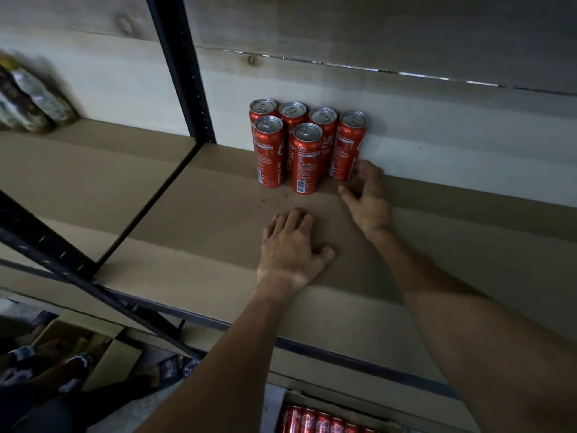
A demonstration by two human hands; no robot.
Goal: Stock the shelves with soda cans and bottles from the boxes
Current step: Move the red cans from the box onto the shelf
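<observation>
Cans of red soda (304,160), six in all, stand upright on the cardboard-lined shelf (203,214). Four form a back row against the pale plank wall (437,120), and two stand just in front of that row, all packed close together.

At the right-hand foot of this cluster lies the right hand (367,198), palm down on the shelf, its grip apart and holding nothing. The fingers are spread, with the fingertips just beside the base of the rightmost can (346,151). Whether they touch it cannot be told.

In front of the cluster, nearer the shelf's front edge, the left hand (293,248) rests flat on the cardboard. Its grip is also slack and empty, fingers pointing toward the cans and well short of them.

Left of the cluster a black metal upright (181,73) rises from the shelf. Farther left beyond it sit some blurred packets (28,101).

Below the cluster, under the shelf's front edge, an open cardboard box (299,396) holds more red cans (315,421) lying in a row. Other cardboard boxes (93,348) lie on the floor down to the left.
</observation>
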